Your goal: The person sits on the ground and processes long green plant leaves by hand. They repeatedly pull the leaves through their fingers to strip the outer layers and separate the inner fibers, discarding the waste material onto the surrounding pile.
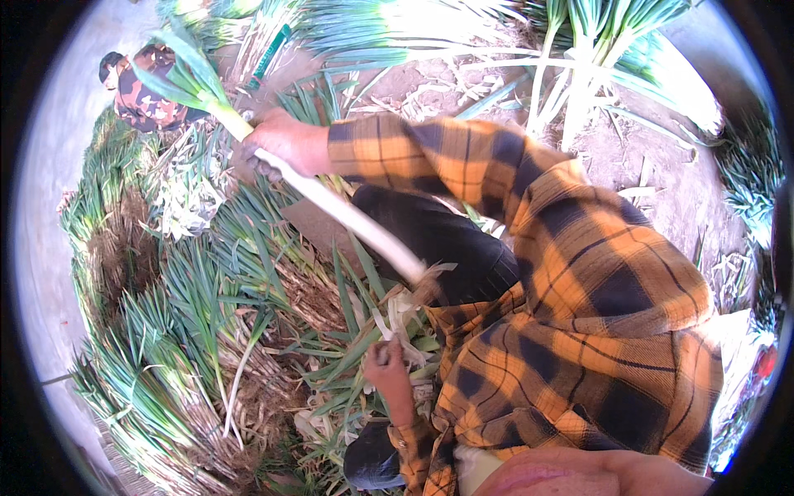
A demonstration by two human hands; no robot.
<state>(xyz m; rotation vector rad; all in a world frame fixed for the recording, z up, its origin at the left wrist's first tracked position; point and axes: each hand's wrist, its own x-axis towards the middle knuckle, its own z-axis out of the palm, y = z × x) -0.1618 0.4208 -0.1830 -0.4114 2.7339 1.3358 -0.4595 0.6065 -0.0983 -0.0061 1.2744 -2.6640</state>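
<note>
My right hand (pixel 276 146) grips a long green onion (pixel 347 214) around its upper shank. Its green leaves fan out past the fist to the upper left, and the white stalk slants down towards my lap, ending in brown roots. Low in front of my body, my left hand (pixel 386 369) has its fingers curled on a pale strip of onion leaf (pixel 386 328). Stripped pale sheaths (pixel 406 316) and loose green leaves (pixel 347 366) lie about that hand, between my knees.
Several rows of rooty green onions (pixel 192 366) lie before me. White-stalked onions (pixel 397 31) are laid beyond my right arm, with another bunch (pixel 583 49) beside them. Peelings (pixel 422 96) litter the ground. A person in a camouflage top (pixel 152 93) is at the upper left.
</note>
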